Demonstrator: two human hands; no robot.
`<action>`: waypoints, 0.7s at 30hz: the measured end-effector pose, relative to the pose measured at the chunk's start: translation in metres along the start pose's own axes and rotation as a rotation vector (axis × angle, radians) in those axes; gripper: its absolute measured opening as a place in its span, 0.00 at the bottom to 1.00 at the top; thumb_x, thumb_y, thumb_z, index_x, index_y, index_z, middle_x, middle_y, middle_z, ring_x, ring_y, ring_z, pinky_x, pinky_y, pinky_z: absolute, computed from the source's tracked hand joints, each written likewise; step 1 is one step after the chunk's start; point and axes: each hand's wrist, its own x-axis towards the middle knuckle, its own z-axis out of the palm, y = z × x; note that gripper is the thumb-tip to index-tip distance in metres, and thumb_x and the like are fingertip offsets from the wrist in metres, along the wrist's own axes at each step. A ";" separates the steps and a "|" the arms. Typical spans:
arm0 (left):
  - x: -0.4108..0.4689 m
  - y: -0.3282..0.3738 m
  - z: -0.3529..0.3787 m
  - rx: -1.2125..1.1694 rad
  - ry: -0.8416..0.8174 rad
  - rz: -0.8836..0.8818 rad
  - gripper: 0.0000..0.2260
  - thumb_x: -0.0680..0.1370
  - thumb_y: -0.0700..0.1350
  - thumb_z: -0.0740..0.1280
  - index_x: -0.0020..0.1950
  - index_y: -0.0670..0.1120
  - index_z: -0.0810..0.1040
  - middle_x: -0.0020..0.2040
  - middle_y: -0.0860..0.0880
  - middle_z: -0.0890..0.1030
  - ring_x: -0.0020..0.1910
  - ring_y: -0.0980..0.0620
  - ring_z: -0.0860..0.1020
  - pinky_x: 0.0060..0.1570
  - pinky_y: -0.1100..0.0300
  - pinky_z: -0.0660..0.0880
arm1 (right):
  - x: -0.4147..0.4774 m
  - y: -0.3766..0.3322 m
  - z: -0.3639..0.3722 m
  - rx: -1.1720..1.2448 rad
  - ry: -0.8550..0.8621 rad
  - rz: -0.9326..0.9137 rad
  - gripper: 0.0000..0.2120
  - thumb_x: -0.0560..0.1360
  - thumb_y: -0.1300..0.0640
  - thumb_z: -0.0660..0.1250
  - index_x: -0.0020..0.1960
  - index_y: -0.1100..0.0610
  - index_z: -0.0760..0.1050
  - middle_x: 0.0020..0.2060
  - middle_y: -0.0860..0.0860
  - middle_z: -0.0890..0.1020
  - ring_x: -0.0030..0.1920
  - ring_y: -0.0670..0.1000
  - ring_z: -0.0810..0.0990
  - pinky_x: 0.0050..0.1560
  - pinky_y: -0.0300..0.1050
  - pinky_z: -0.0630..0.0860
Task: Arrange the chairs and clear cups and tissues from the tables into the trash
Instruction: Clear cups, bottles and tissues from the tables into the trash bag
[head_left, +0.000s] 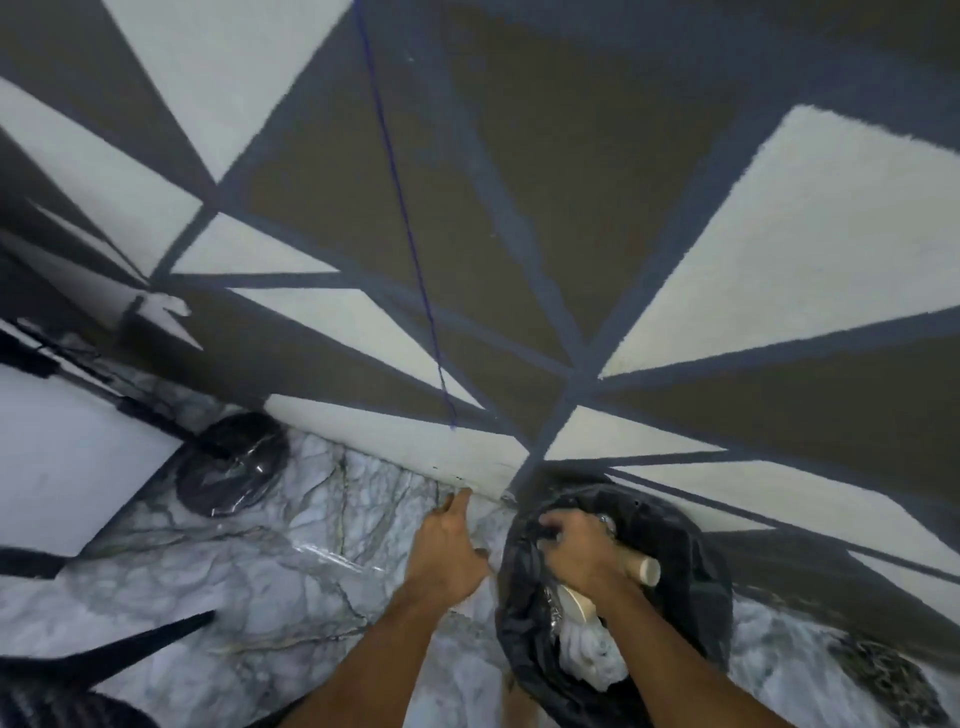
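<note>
A trash bin lined with a black bag (691, 566) stands on the marble floor against the wall. My right hand (582, 558) is down inside its mouth, gripping stacked beige paper cups (647, 569); another cup (576, 605) and white crumpled tissues (592, 657) lie in the bag below. My left hand (449, 545) hovers just left of the bin with fingers relaxed and straight, holding nothing, close to the bag's rim.
A wall painted with grey, brown and white triangles (519, 208) rises right behind the bin. A white table (67, 457) on a black round base (231, 470) stands at left. Dark chair parts (104, 660) show at the bottom left.
</note>
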 end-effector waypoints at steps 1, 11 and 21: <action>-0.008 -0.013 -0.016 -0.017 0.044 -0.016 0.35 0.72 0.42 0.73 0.77 0.47 0.64 0.69 0.45 0.75 0.67 0.43 0.73 0.64 0.52 0.73 | -0.003 -0.025 0.010 -0.032 -0.038 -0.072 0.18 0.71 0.57 0.68 0.60 0.51 0.81 0.56 0.52 0.84 0.57 0.52 0.81 0.61 0.45 0.76; -0.168 -0.212 -0.182 -0.060 0.505 -0.236 0.28 0.73 0.42 0.69 0.73 0.45 0.70 0.69 0.45 0.74 0.69 0.43 0.70 0.66 0.51 0.70 | -0.110 -0.304 0.175 -0.175 -0.257 -0.741 0.18 0.70 0.58 0.69 0.59 0.52 0.81 0.56 0.49 0.84 0.57 0.50 0.80 0.60 0.42 0.75; -0.415 -0.380 -0.267 -0.140 1.044 -0.690 0.29 0.74 0.43 0.67 0.75 0.45 0.68 0.75 0.45 0.69 0.75 0.46 0.65 0.73 0.52 0.64 | -0.326 -0.493 0.377 -0.182 -0.595 -1.327 0.16 0.70 0.56 0.70 0.57 0.50 0.81 0.56 0.46 0.83 0.57 0.47 0.78 0.55 0.32 0.70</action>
